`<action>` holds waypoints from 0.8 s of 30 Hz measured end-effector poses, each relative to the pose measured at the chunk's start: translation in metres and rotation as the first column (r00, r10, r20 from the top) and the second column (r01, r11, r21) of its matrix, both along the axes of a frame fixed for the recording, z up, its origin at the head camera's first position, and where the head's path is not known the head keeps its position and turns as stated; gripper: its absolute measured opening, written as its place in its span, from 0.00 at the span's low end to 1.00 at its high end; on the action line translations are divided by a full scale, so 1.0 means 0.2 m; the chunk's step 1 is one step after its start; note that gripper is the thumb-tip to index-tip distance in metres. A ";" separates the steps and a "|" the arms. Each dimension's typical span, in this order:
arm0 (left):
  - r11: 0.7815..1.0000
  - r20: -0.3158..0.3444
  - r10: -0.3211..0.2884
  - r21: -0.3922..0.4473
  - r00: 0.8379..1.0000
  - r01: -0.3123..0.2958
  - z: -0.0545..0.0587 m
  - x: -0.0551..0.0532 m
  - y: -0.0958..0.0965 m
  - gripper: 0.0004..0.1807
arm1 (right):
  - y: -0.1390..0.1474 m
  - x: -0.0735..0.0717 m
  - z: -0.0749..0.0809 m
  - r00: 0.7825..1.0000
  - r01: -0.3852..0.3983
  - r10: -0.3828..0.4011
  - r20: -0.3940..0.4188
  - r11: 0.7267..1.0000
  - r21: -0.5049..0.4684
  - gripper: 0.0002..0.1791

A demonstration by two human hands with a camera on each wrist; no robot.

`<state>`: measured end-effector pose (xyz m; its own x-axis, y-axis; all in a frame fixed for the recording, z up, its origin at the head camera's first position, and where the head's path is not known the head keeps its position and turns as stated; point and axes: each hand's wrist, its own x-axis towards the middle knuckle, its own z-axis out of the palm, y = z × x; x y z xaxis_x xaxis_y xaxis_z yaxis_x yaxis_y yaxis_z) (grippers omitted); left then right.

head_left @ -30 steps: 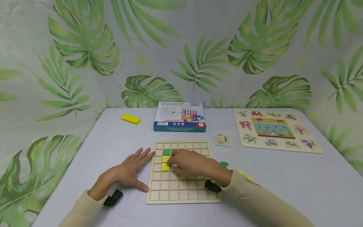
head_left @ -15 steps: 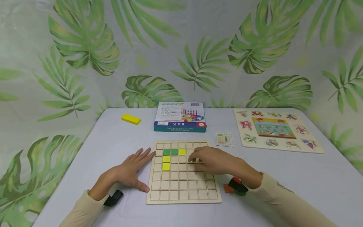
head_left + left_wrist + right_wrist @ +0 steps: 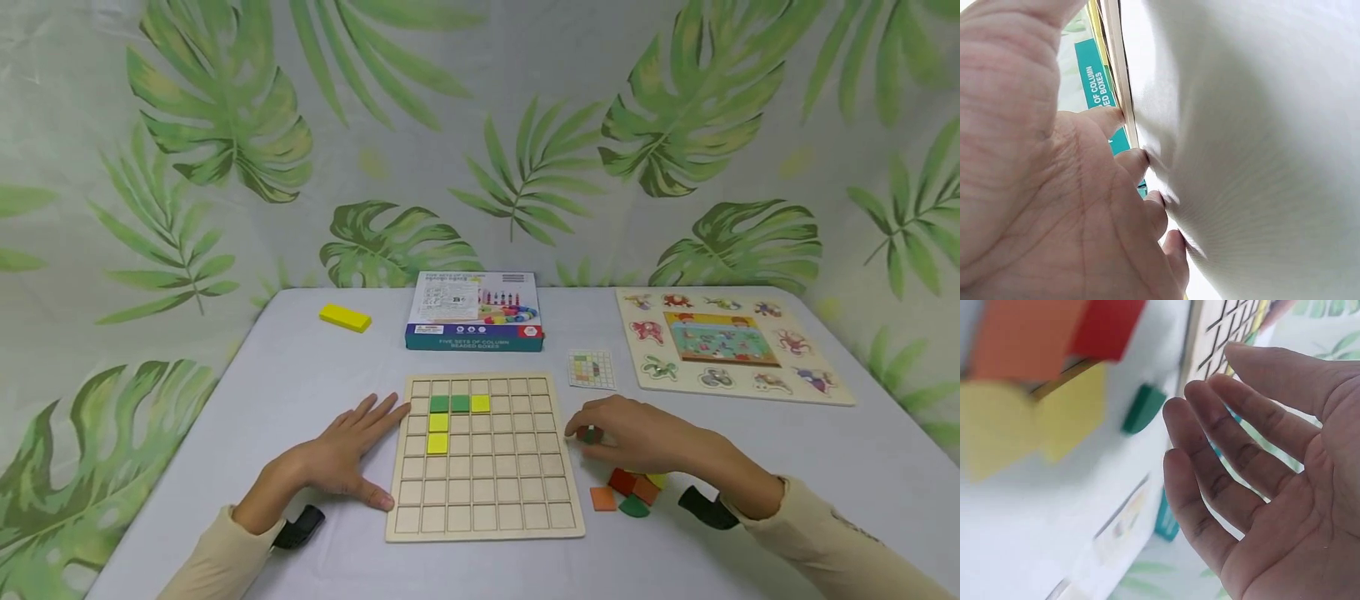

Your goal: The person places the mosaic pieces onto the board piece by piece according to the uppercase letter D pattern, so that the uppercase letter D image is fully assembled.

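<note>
A wooden grid board (image 3: 508, 490) lies flat on the table. In its upper left cells sit two green square tiles (image 3: 460, 404) and three yellow square tiles (image 3: 438, 443). My left hand (image 3: 341, 454) is spread beside the board, thumb and fingertips at its left edge. To the right of the board hovers my right hand (image 3: 645, 435), its fingers loosely bent and holding nothing in the right wrist view. A dark green rounded piece (image 3: 1145, 409) lies near those fingertips, apart from them. Closer to me, loose pieces include an orange square (image 3: 603, 499), a red piece (image 3: 622, 481) and a green rounded piece (image 3: 634, 507).
A small pattern card (image 3: 592, 369) lies beyond my right hand. Farther back stand a boxed bead set (image 3: 474, 312) and a yellow block (image 3: 345, 317). At the far right is a wooden picture puzzle (image 3: 735, 346). A patterned cloth (image 3: 517, 167) hangs behind the table.
My right hand has left the upper left cells, where a second green tile and a yellow tile now show, and moved right, off the board. My left hand stays in place.
</note>
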<state>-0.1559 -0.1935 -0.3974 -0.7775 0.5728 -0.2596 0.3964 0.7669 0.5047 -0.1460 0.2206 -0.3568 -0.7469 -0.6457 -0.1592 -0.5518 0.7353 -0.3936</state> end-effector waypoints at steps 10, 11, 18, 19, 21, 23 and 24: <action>0.999 -0.018 -0.004 -0.039 1.000 0.003 0.02 0.02 0.00 0.69 | 0.19 0.03 -0.04 0.992 0.076 -0.076 0.100 0.997 -0.005 0.13; 0.999 -0.020 -0.005 -0.040 1.000 0.005 0.02 0.02 0.00 0.69 | 0.20 0.04 -0.04 0.991 0.078 -0.077 0.106 0.997 -0.006 0.12; 0.998 -0.043 -0.002 -0.064 0.999 -0.001 0.03 0.04 0.01 0.73 | 0.28 0.04 -0.06 0.986 0.092 -0.088 0.144 0.996 -0.018 0.08; 0.998 -0.048 0.001 -0.067 0.999 -0.004 0.03 0.04 0.01 0.73 | 0.28 0.04 -0.06 0.985 0.094 -0.090 0.146 0.995 -0.020 0.08; 0.998 -0.054 -0.005 -0.061 0.999 0.001 0.04 0.05 0.02 0.72 | 0.30 0.04 -0.07 0.985 0.093 -0.088 0.147 0.995 -0.027 0.09; 0.999 -0.050 -0.012 -0.051 0.999 0.009 0.04 0.05 0.03 0.72 | 0.30 0.04 -0.07 0.986 0.090 -0.084 0.146 0.995 -0.035 0.09; 0.999 -0.050 -0.018 -0.046 0.999 0.016 0.04 0.05 0.03 0.72 | 0.30 0.04 -0.07 0.986 0.089 -0.083 0.144 0.995 -0.034 0.09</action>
